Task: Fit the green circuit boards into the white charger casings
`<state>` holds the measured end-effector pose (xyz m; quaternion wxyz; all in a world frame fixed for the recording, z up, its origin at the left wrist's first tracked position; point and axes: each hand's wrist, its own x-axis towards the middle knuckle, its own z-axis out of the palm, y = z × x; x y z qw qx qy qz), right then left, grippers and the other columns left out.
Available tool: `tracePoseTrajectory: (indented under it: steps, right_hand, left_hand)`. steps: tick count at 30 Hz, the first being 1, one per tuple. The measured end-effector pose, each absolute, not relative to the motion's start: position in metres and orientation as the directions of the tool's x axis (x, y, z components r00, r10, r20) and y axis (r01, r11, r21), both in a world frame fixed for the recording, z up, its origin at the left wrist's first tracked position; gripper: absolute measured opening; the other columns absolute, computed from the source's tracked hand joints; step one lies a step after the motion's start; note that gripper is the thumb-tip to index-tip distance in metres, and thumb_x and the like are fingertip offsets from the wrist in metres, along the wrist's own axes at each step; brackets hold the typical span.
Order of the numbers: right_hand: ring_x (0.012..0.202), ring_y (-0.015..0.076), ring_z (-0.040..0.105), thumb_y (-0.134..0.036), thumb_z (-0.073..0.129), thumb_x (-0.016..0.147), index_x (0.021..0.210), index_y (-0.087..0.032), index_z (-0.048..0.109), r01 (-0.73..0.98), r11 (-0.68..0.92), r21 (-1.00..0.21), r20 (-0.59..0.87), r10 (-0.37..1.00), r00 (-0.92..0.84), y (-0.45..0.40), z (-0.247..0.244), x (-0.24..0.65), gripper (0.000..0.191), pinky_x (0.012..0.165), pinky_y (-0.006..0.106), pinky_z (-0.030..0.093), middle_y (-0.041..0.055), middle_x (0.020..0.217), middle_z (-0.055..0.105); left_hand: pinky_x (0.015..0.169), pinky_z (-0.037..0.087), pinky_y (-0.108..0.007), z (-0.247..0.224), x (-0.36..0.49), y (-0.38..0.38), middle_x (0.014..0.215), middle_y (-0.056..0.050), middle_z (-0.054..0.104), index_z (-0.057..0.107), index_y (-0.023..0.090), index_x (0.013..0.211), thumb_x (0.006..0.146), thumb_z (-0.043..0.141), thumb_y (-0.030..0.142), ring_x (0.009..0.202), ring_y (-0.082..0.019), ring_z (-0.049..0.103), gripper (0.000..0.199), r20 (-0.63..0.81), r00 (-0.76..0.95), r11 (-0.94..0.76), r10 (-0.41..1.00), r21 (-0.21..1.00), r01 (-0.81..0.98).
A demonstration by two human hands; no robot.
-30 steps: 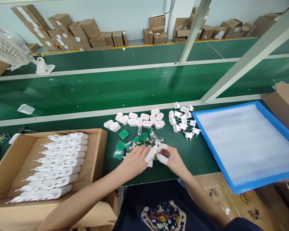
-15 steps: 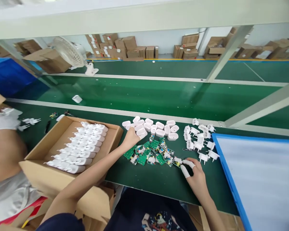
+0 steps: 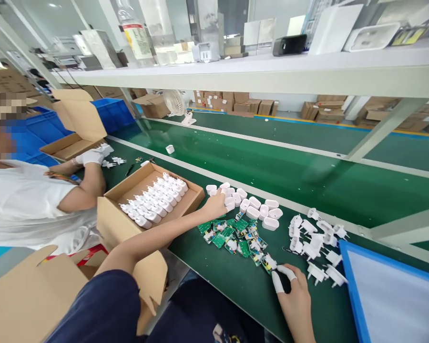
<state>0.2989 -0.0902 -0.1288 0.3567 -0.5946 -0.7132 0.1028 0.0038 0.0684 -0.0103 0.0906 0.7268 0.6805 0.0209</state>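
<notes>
My left hand (image 3: 216,206) reaches into the cluster of white charger housings (image 3: 270,224) and has its fingers closed on one white charger housing (image 3: 230,205). My right hand (image 3: 296,290), with white finger cots on its thumb and forefinger, pinches the end of a circuit board (image 3: 270,262) at the near right of the board pile. Several loose green circuit boards (image 3: 219,240) lie heaped between my hands. To the right of the heap are scattered white plug covers with pins (image 3: 312,247).
A cardboard box (image 3: 196,196) holding rows of white chargers (image 3: 157,202) stands at left. A blue-rimmed tray (image 3: 353,286) lies at right. A co-worker's gloved hand (image 3: 91,157) is at far left. A shelf (image 3: 236,76) spans above; a single white housing (image 3: 169,149) sits beyond.
The view has tilted up and turned left, bringing the shelf and more of the co-worker into sight. My hands stay at nearly the same spots, on the housing and the circuit board.
</notes>
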Motion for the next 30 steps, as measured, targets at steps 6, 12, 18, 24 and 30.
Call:
tracePoseTrajectory:
  steps: [6,12,18,24,30]
  right_hand:
    - [0.093,0.0278,0.058,-0.048,0.044,0.091,0.1,-0.014,0.064,0.784,0.236,-0.575,0.384,0.923,0.003,-0.088,-0.132,0.298,0.04,0.079,0.042,0.047,0.0125,0.099,0.062]
    - [0.094,0.0263,0.057,-0.044,0.045,0.093,0.101,-0.014,0.064,0.746,0.231,-0.625,0.371,0.928,0.022,-0.086,-0.119,0.287,0.036,0.083,0.042,0.048,0.0127,0.1,0.062]
    - [0.103,0.0286,0.055,-0.041,0.046,0.093,0.114,-0.014,0.06,0.843,0.096,-0.529,0.432,0.886,0.17,-0.1,-0.093,0.304,0.037,0.091,0.045,0.046,0.015,0.111,0.06]
    - [0.107,0.0355,0.051,-0.042,0.043,0.09,0.122,-0.009,0.055,0.95,-0.135,-0.283,0.321,0.919,0.227,-0.099,-0.082,0.339,0.047,0.085,0.047,0.046,0.0218,0.126,0.051]
    - [0.105,0.0354,0.052,-0.027,0.041,0.089,0.106,-0.007,0.06,0.952,-0.197,-0.233,0.346,0.899,0.27,-0.067,-0.088,0.336,0.032,0.083,0.046,0.047,0.0227,0.117,0.054]
  left_hand:
    - [0.081,0.055,-0.038,-0.01,0.009,0.069,0.136,-0.015,0.046,0.054,0.012,0.118,0.087,0.059,0.024,0.1,-0.021,0.061,0.033,-0.105,0.103,-0.099,0.989,0.045,0.994]
    - [0.076,0.054,-0.04,-0.019,0.014,0.068,0.153,-0.026,0.019,0.061,0.006,0.109,0.079,0.052,0.008,0.097,-0.031,0.065,0.031,-0.083,0.201,-0.201,0.976,-0.002,0.98]
    - [0.073,0.054,-0.043,-0.008,0.009,0.066,0.152,-0.025,0.024,0.062,0.01,0.106,0.079,0.058,0.018,0.089,-0.03,0.065,0.029,-0.095,0.279,-0.28,0.956,0.005,0.96]
    - [0.087,0.043,-0.056,0.038,0.027,0.054,0.115,-0.028,0.055,0.065,0.004,0.092,0.08,0.045,0.007,0.108,-0.041,0.052,0.024,-0.026,0.484,-0.484,0.875,0.003,0.875]
    - [0.082,0.049,-0.038,0.015,0.142,0.032,0.089,-0.013,0.066,0.067,0.013,0.084,0.08,0.059,0.015,0.094,-0.028,0.059,0.009,-0.087,0.834,-0.826,0.544,0.116,0.551]
